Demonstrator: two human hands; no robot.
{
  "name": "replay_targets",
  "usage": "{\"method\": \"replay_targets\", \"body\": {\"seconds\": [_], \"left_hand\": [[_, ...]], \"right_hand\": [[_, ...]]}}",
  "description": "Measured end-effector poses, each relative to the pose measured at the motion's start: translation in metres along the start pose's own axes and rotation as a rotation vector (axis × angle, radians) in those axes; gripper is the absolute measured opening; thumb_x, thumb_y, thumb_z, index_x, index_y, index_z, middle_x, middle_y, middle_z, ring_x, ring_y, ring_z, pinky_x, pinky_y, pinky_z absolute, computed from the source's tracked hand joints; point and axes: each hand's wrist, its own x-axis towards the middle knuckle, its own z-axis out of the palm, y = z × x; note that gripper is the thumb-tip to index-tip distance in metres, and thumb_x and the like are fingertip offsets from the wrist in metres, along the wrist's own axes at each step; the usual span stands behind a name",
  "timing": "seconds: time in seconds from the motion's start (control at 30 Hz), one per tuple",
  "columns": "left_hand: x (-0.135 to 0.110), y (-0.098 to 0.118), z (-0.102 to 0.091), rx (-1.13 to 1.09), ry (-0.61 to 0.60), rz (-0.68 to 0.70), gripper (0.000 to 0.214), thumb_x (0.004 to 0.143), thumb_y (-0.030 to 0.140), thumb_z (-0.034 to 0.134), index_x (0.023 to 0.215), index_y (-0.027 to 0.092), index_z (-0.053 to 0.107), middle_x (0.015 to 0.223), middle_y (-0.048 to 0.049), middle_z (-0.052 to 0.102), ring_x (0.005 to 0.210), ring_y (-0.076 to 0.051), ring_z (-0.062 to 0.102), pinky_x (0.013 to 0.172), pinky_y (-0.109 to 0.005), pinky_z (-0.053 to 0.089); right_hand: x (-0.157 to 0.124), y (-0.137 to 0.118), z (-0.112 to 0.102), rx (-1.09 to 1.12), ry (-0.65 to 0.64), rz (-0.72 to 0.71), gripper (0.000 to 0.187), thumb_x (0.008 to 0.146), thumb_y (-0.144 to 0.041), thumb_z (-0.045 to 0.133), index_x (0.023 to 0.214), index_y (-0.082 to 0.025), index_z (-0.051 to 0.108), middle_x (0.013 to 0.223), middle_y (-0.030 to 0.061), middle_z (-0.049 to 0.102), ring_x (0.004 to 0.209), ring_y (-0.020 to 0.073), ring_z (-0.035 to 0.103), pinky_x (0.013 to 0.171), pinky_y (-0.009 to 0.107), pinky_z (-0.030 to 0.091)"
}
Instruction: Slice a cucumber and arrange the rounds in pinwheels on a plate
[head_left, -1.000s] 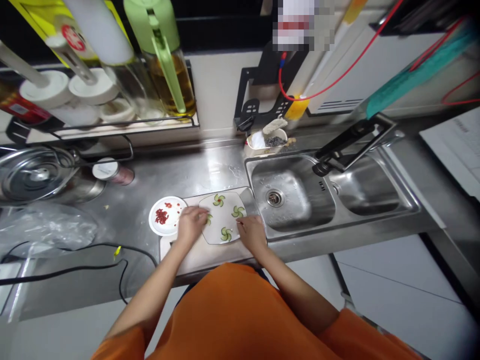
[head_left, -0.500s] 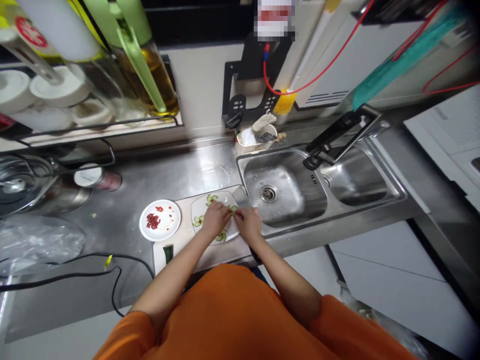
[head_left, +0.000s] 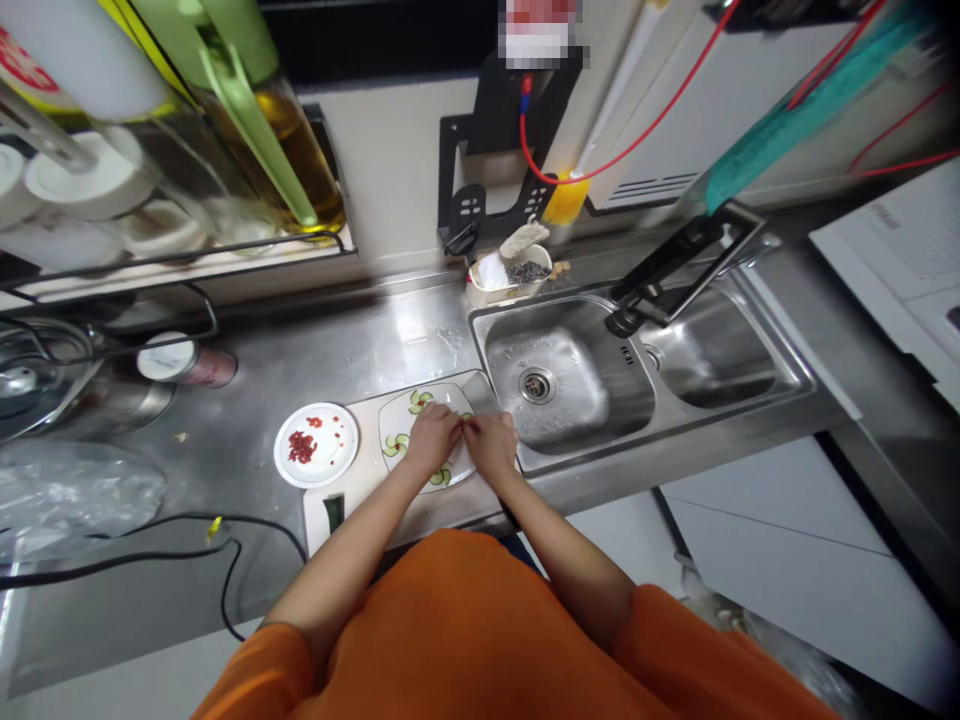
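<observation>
Both my hands meet over the right part of a white squarish plate (head_left: 391,412). Cucumber slices (head_left: 397,446) lie on it in small pinwheel groups, with red bits at some of their centres. My left hand (head_left: 433,440) is closed in a pinch, its fingertips close against those of my right hand (head_left: 493,447), which pinches too. A trace of red shows between the fingertips, too small to name. The fingers partly cover a cucumber group at the plate's upper right. To the left, a round white plate (head_left: 341,465) holds small chopped red pieces (head_left: 302,446).
Under the plate is a pale cutting board (head_left: 360,490) with a dark green cucumber piece (head_left: 334,513). On the right lies a double sink (head_left: 570,370) with a black faucet (head_left: 652,270). Black cables (head_left: 172,555), a plastic bag (head_left: 82,490) and a jar (head_left: 187,362) are at left.
The camera view has shifted slightly. My hands stay over the same spot of the plate, and the fingertips have moved only slightly; the cucumber groups look unchanged.
</observation>
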Motion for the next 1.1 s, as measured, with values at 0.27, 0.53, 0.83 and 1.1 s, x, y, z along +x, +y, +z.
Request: {"method": "replay_targets", "body": {"seconds": [0.27,0.53,0.83,1.1], "left_hand": [[-0.001,-0.002,0.002,-0.018,-0.006,-0.017,0.014,0.084,0.026,0.055,0.082,0.02,0.068,0.076,-0.0053,0.056,0.081,-0.02,0.047,0.077,-0.034,0.038],[-0.001,-0.003,0.006,-0.044,-0.003,-0.043,0.012,0.082,0.026,0.056,0.08,0.02,0.067,0.074,-0.0052,0.055,0.079,-0.02,0.048,0.077,-0.034,0.038],[-0.002,-0.004,0.006,-0.059,0.031,-0.053,0.015,0.083,0.026,0.056,0.087,0.02,0.069,0.077,-0.0052,0.057,0.081,-0.019,0.049,0.081,-0.035,0.039],[-0.011,-0.001,-0.005,-0.104,0.111,-0.074,0.016,0.084,0.025,0.054,0.09,0.02,0.069,0.079,-0.0059,0.06,0.084,-0.019,0.053,0.085,-0.036,0.041]], "right_hand": [[0.002,-0.001,0.003,-0.018,0.004,0.003,0.023,0.089,-0.032,0.047,0.091,-0.024,0.069,0.093,0.0053,0.066,0.098,0.0233,0.046,0.07,0.03,0.029],[0.0,-0.002,0.001,-0.009,0.002,-0.001,0.023,0.089,-0.032,0.048,0.092,-0.024,0.069,0.094,0.006,0.066,0.098,0.0227,0.046,0.071,0.031,0.03],[-0.002,0.002,-0.001,0.003,0.039,-0.016,0.022,0.089,-0.033,0.048,0.088,-0.024,0.068,0.09,0.0036,0.066,0.095,0.0224,0.046,0.066,0.029,0.027],[-0.005,0.005,-0.005,0.012,0.03,-0.009,0.022,0.088,-0.033,0.05,0.089,-0.024,0.069,0.091,0.005,0.066,0.095,0.0214,0.046,0.068,0.029,0.029]]}}
